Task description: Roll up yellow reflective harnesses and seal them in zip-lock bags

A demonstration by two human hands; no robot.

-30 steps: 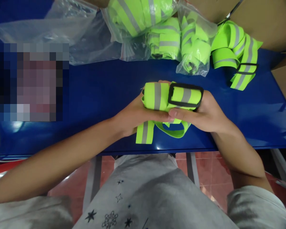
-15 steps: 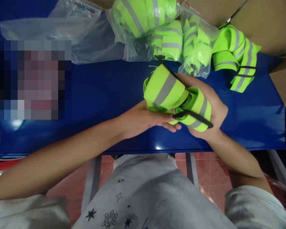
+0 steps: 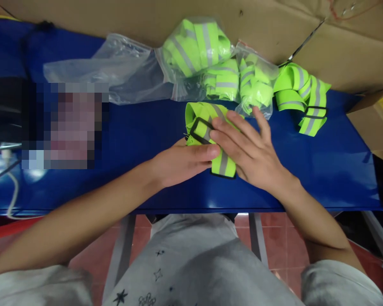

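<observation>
At centre, the left hand (image 3: 185, 160) grips the strap (image 3: 224, 160), end downward; the right hand (image 3: 257, 155), fingers extended, covers its right side.

Strap (image 3: 215, 165): matt cloth, smooth grey stripe (image 3: 224, 163). Buckle (image 3: 199, 139): black, plastic-looking. Tabletop (image 3: 140, 131): smooth, glossy. Bags (image 3: 130, 80) near its far edge: clear, shiny, wrinkled plastic. Carton (image 3: 365, 123), far-right corner: matt cardboard.

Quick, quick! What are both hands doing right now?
Left hand: closed, holding the bundled green strap.
Right hand: open, fingers spread over that same bundle.
</observation>
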